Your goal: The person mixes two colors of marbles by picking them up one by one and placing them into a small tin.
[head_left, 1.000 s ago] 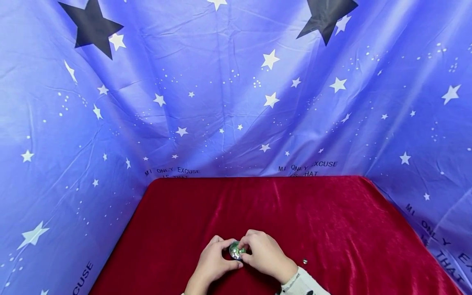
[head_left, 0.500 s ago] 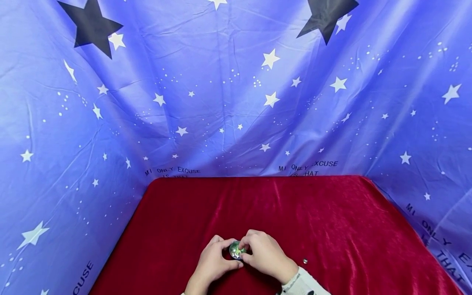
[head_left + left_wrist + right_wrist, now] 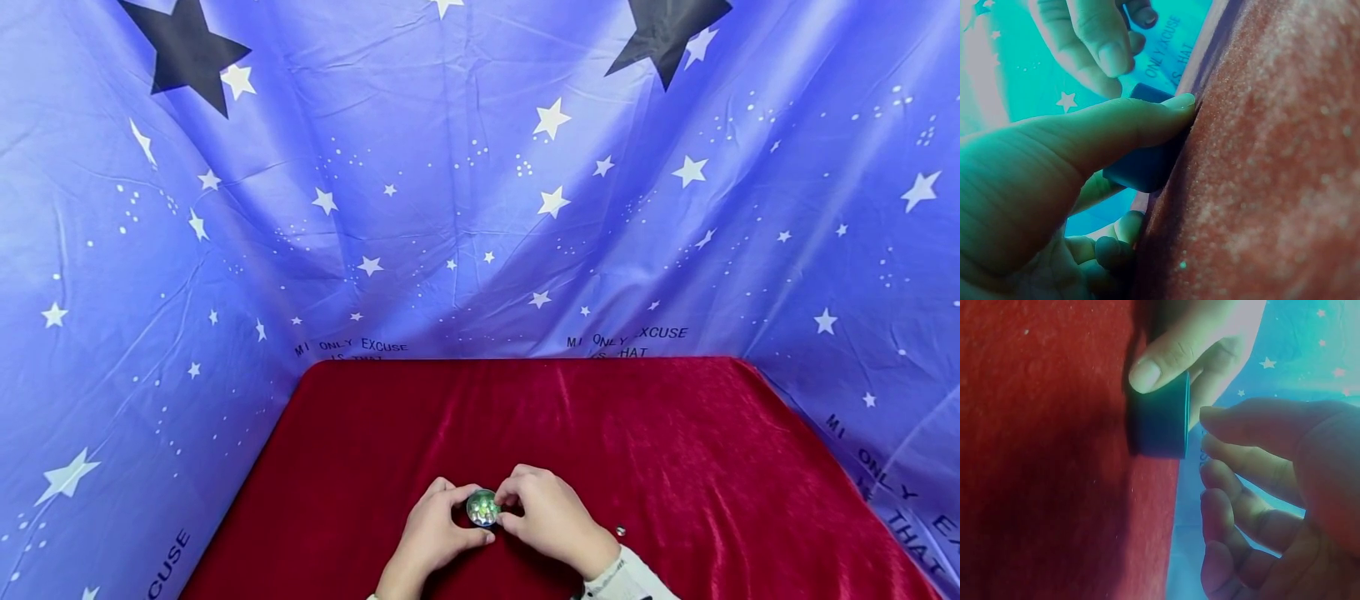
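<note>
A small round dark-blue container (image 3: 483,507) stands on the red cloth, its top showing glittery green and silver. My left hand (image 3: 437,529) holds it from the left side, thumb at the near side and fingers round the far side. In the left wrist view the thumb presses on the blue side wall (image 3: 1141,165). Just off the right rim is my right hand (image 3: 551,517), with loosely bent fingers. The right wrist view shows a gap between those fingers (image 3: 1219,447) and the container's top edge, and nothing shows between thumb and forefinger.
A tiny shiny round piece (image 3: 620,530) lies on the cloth, right of the right wrist. Red velvet cloth (image 3: 525,417) covers the table. Behind it and along both sides hangs a blue curtain (image 3: 450,208) with stars.
My right hand has drawn slightly right, off the container's top, so more of the glittery surface shows. The left hand and the container have kept their places.
</note>
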`<state>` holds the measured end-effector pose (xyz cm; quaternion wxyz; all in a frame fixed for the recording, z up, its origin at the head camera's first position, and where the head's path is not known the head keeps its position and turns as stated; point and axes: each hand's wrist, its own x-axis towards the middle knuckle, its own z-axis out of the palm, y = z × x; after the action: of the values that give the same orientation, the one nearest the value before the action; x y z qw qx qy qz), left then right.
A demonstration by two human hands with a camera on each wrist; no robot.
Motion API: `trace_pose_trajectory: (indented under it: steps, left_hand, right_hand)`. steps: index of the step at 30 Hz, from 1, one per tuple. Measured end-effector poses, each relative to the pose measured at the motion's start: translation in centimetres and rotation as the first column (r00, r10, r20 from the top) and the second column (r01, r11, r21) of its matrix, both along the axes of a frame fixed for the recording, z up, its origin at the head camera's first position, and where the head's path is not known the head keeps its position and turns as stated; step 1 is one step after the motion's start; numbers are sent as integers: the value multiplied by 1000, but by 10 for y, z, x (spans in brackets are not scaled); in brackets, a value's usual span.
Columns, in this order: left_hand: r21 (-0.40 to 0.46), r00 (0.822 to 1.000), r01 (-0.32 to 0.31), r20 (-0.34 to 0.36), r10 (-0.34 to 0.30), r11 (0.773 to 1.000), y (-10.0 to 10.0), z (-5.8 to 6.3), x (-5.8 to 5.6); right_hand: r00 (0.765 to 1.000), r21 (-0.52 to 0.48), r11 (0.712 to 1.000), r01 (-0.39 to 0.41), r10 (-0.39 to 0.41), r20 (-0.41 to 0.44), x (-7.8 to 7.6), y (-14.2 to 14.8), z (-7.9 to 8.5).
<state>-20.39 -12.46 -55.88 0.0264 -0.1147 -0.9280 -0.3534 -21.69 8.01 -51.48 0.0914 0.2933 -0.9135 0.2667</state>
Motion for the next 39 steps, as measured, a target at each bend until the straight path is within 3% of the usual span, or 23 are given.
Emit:
trace_pose_trajectory:
  steps: [14, 25, 39]
  left_hand:
    - [-17, 1000, -4, -3, 4, 1000, 1, -1, -2]
    - [-24, 1000, -13, -5, 13, 1000, 0, 0, -1]
    - [-22, 1000, -3, -15, 2, 1000, 0, 0, -1]
  right_hand:
    - [998, 4, 999, 52, -52, 38, 3, 25, -3]
    - [995, 0, 995, 99, -99, 15, 6, 46, -7]
    - [976, 14, 977, 215, -215, 20, 12, 70, -12]
